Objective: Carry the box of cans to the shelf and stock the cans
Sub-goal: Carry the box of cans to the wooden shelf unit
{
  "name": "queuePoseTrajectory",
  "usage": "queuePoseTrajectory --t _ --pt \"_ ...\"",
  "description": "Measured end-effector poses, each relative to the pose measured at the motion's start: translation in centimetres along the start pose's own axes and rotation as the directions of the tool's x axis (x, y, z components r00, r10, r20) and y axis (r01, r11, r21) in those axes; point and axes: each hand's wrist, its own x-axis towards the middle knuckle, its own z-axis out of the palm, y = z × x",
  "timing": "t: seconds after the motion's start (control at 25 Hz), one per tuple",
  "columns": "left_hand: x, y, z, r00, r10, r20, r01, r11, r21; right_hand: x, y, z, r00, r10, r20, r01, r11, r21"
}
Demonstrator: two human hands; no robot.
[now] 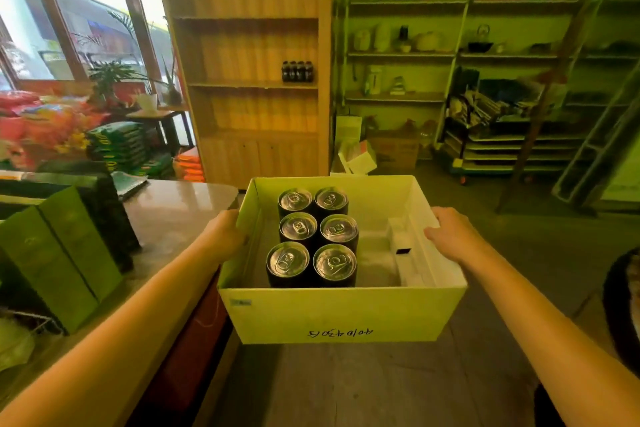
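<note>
We've got the cardboard box point(341, 314) held out in front, left hand point(227, 234) and right hand point(453, 236) each clamped on a side wall. Six cans point(313, 236) sit left of centre, so keep it level heading to the wooden shelf point(252, 85) at 12 o'clock.

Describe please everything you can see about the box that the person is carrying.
The box is open-topped cardboard, pale with a greenish tint from the light, and has handwriting on its near side. It is held level above the floor, the left hand and the right hand each gripping a side wall. Inside, six dark cans stand upright in two rows at the left; a white insert lies at the right.
</note>
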Motion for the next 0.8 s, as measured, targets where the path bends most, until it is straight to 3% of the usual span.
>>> queuePoseTrajectory --t 0.4,0.8 --pt "27.7 4.2 2.0 0.99 -0.12 -0.071 0.111 0.986 -0.124 32.2 -3.5 5.6 0.996 -0.078 0.048 0.078 0.997 0.009" --pt "59.1 6.7 -0.3 0.986 -0.141 -0.089 0.134 0.988 -0.083 62.5 -10.3 15.5 0.996 -0.075 0.038 0.07 0.989 0.133"
